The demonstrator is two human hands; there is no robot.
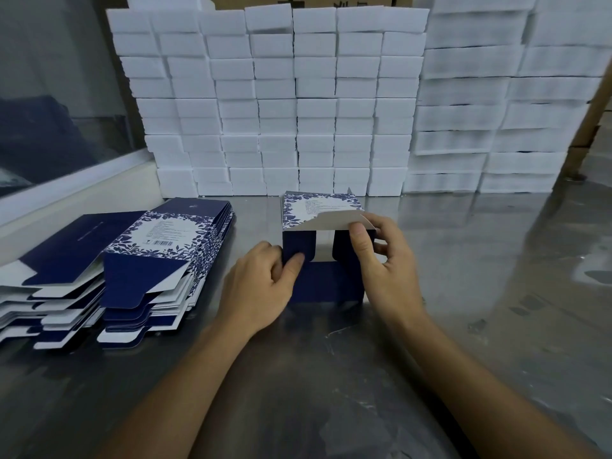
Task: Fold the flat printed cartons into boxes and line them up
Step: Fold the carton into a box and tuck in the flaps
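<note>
Centre frame, both hands work one carton [319, 226], opened into a tube lying on the steel table [480, 293] with its open end facing the person so the flaps are reachable. Left hand [261, 286] pinches the left side flap inward; right hand [385, 260] grips the right side, thumb on the white top flap, likely readying the tuck. Flat cartons [139, 260] are stacked at left, within easy reach. White blocks [281, 104] are stacked along the back.

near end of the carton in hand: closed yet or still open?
Still open. On the carton both blue side flaps are folded in, a white gap shows between them, and the right hand holds the white tuck flap raised, not inserted.
</note>
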